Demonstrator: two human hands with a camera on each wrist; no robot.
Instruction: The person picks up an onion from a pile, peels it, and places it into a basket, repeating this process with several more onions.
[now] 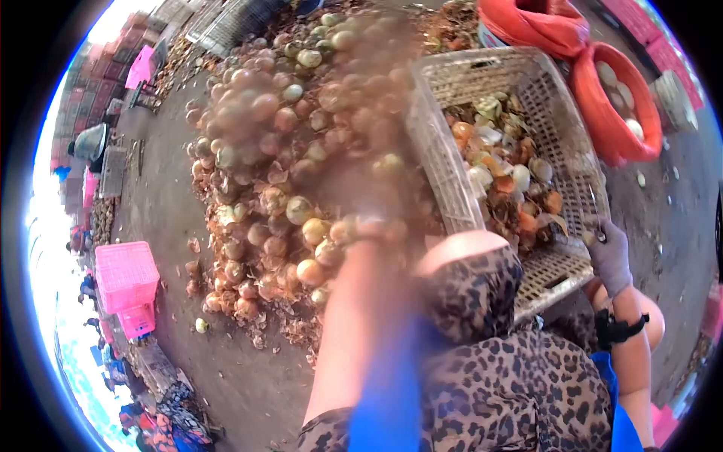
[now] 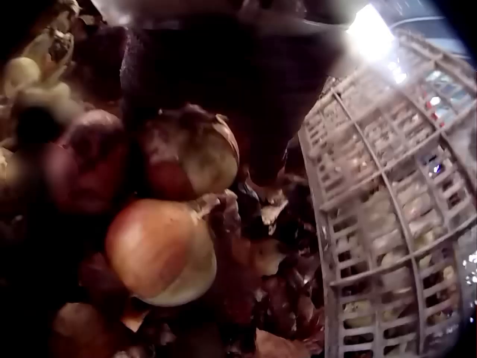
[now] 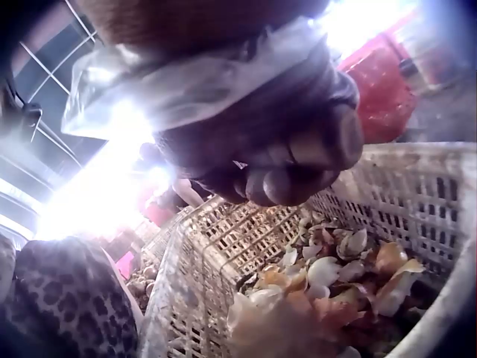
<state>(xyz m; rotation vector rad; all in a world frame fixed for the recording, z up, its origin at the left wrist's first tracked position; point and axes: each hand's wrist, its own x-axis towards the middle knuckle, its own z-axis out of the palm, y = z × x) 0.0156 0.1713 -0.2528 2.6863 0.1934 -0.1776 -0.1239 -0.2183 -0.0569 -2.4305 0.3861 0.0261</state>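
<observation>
My left hand is a dark shape at the top of the left wrist view, right above a brownish onion. An orange-skinned onion lies just below. In the head view, a smudge blurs this hand at the edge of the onion heap. My right hand, in a grey glove, is at the near right corner of a dirty white crate. Its fingers curl around a small dark thing whose kind I cannot tell. Onion peels and pale onion pieces lie inside the crate.
Two red sacks stand beyond the crate, one holding peeled onions. Pink crates are stacked at the left, and a grey crate is at the back. Loose skins litter the ground. My knee is against the crate.
</observation>
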